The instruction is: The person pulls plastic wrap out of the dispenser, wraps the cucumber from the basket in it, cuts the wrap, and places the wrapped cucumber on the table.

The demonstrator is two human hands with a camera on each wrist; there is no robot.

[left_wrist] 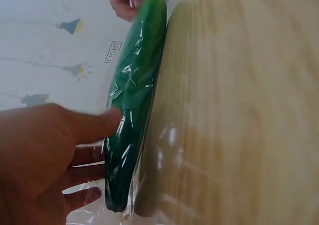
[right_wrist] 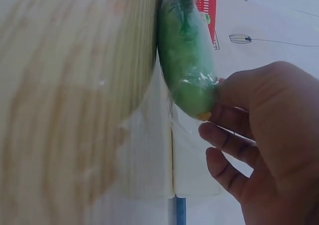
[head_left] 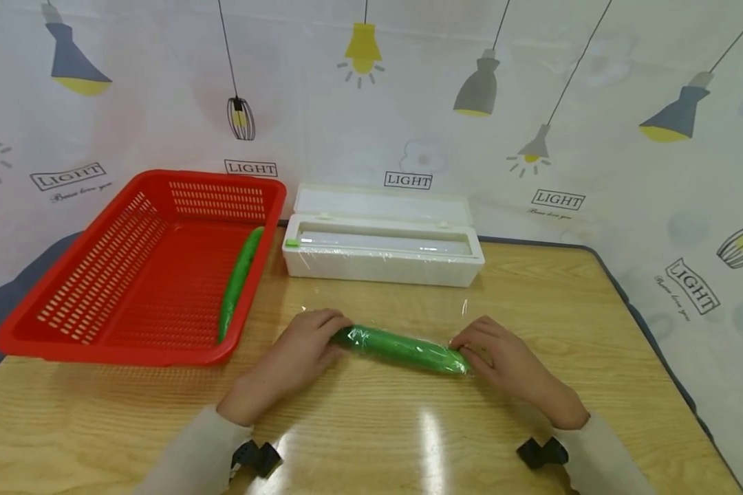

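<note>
A green cucumber point(head_left: 402, 347) lies in clear, shiny cling film on the wooden table, in front of a white cling film dispenser point(head_left: 384, 265). My left hand point(head_left: 306, 347) holds its darker left end. In the left wrist view the thumb lies on the film-covered cucumber point(left_wrist: 132, 95), with the fingers behind it and partly seen through film. At the paler right end, my right hand point(head_left: 501, 354) pinches cucumber and film between thumb and fingers. The right wrist view shows the other fingers point(right_wrist: 227, 172) of that hand spread below the cucumber tip point(right_wrist: 194, 100).
On the left stands a red plastic basket point(head_left: 133, 354) with another cucumber point(head_left: 240, 282) along its right wall. The dispenser's lid point(head_left: 384, 203) is raised, showing a film roll point(head_left: 384, 242) inside and a green piece point(head_left: 292, 243) at its left. A printed curtain point(head_left: 322, 130) hangs behind the table.
</note>
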